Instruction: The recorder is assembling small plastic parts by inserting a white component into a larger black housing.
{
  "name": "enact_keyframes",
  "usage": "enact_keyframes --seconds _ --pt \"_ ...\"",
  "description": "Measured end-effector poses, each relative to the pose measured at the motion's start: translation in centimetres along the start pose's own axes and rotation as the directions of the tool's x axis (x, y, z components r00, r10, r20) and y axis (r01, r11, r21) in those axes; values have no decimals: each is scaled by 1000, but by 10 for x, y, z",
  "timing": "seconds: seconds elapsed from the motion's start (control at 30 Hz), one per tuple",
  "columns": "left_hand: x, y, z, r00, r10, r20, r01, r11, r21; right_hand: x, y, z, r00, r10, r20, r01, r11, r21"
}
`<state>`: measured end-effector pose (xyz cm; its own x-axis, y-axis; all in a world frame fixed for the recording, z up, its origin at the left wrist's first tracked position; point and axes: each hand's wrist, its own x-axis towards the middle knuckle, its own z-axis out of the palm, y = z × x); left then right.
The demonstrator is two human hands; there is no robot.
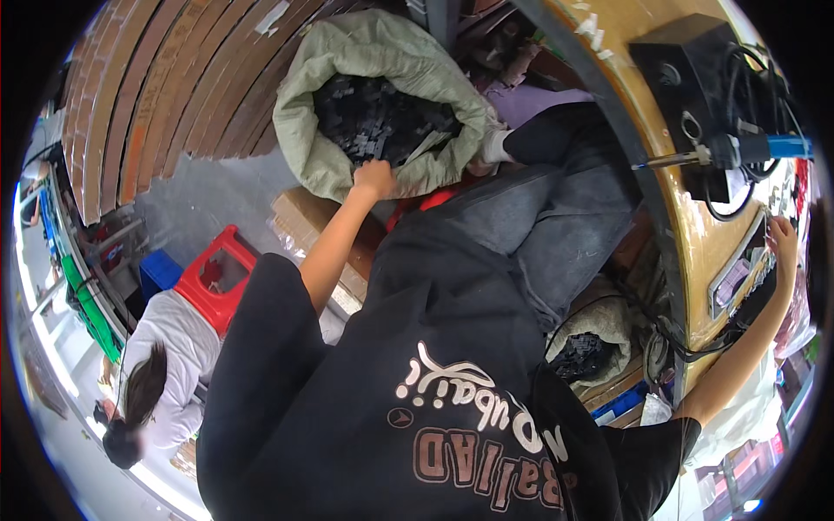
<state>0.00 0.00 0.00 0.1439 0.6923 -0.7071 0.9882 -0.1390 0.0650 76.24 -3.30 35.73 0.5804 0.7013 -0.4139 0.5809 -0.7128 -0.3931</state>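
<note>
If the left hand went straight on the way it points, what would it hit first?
Most likely the dark pieces inside the pale green sack: the left hand is at the sack's near rim, pointing toward them. How far below it they lie is unclear from this view.

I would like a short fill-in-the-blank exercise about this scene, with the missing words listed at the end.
1. The person's left grip is at the rim of a large open sack, whose small pieces are coloured ____.
2. The person's right grip is close to the picture's ____ edge.
3. The plastic stool is coloured ____.
4. The co-worker's shirt beside that stool is coloured ____.

Missing words: black; right; red; white.
</note>
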Motion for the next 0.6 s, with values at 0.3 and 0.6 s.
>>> enact_keyframes --seconds 0.3,0.6 --pt "44 -45 -52 720 -220 -658 -85 913 -399 -61 4 15 954 -169 -246 200 974 104" --pt "84 -70 -42 784 -464 -412 421 885 -197 -178 -23 37 844 -186 -504 333 917 219"
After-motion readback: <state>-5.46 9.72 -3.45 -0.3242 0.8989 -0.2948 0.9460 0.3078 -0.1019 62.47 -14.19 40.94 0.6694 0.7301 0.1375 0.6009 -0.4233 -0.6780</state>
